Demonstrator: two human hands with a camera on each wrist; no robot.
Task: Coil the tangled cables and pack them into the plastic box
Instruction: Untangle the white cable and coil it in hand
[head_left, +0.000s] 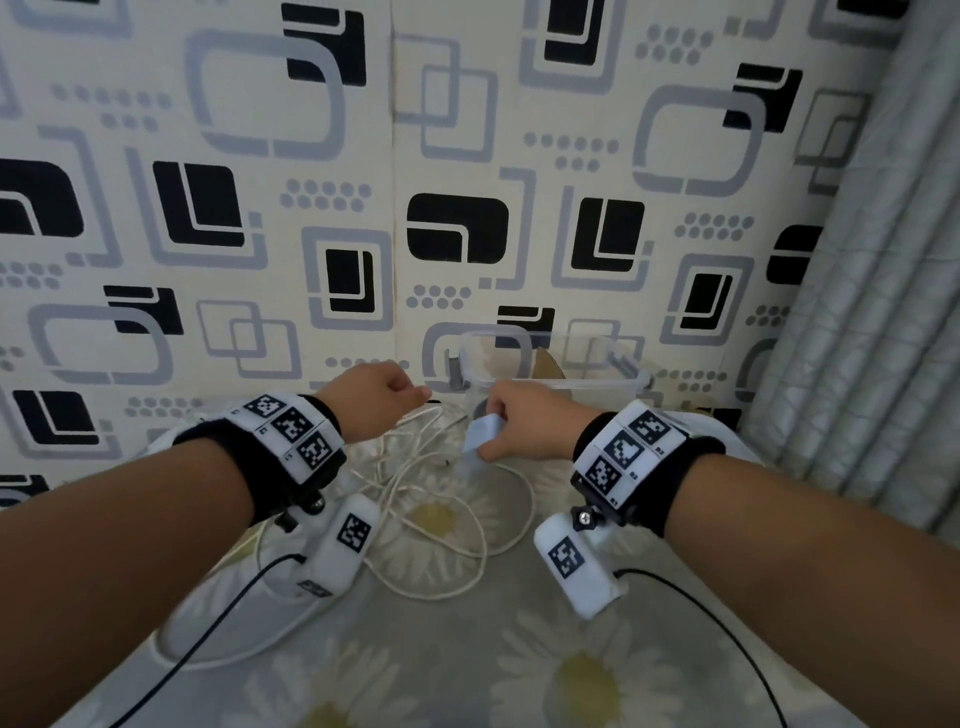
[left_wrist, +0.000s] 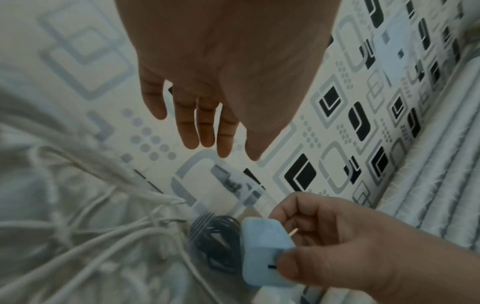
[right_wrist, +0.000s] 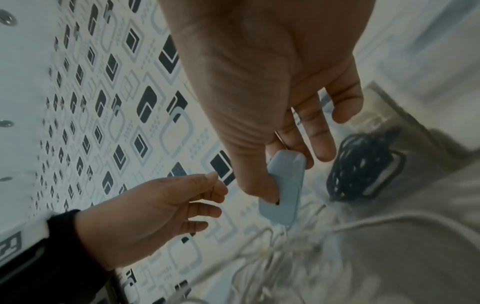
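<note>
A tangle of white cables (head_left: 431, 499) (left_wrist: 103, 226) (right_wrist: 272, 257) lies on the floral cloth between my hands. My right hand (head_left: 519, 426) (left_wrist: 324, 236) (right_wrist: 272, 144) pinches a light blue charger plug (head_left: 482, 435) (left_wrist: 259, 253) (right_wrist: 284, 189) just above the tangle, thumb on its flat face. My left hand (head_left: 384, 395) (left_wrist: 207, 144) (right_wrist: 182, 201) hovers left of the plug, fingers relaxed and holding nothing. The clear plastic box (head_left: 571, 385) stands against the wall behind my right hand. A coiled black cable (left_wrist: 215, 240) (right_wrist: 361, 164) lies inside it.
A patterned wall (head_left: 467, 156) rises right behind the box. A grey curtain (head_left: 883, 312) hangs at the right. The daisy-print cloth (head_left: 519, 649) covers the table. A thicker white cable loop (head_left: 218, 639) lies at the front left. Black camera leads (head_left: 218, 613) trail from both wrists.
</note>
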